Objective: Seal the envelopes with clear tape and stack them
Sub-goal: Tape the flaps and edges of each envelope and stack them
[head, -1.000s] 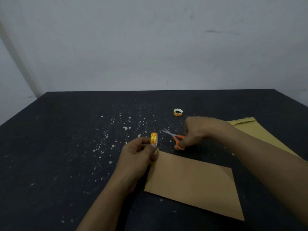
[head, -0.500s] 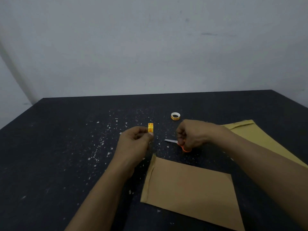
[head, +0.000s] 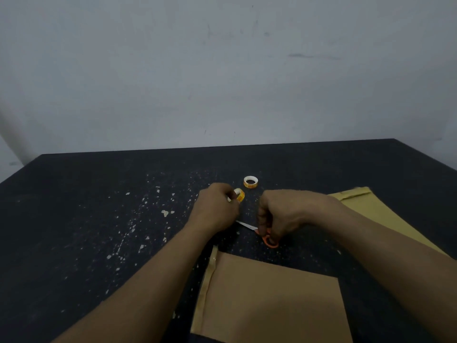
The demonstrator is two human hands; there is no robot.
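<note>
- Envelope (head: 269,300) of brown paper lies flat on the black table (head: 99,219) at the near edge of the view, flap fold along its left side. Whether tape already covers that flap is hard to tell in the dim light.
- Left hand (head: 215,209) hovers just beyond the envelope's far left corner, fingers curled round a small yellow-labelled roll of clear tape (head: 239,195) held off the tabletop.
- Right hand (head: 282,214), just beside it, grips the orange handles of the scissors (head: 262,233), blades pointing left toward the other hand.
- Second tape roll (head: 250,182) sits flat on the table just behind both hands, touching neither.
- Second envelope (head: 371,209), paler, lies at the right, partly hidden under the right forearm.
- White specks (head: 164,213) dot the tabletop, and a scuffed grey wall (head: 222,70) rises behind.
</note>
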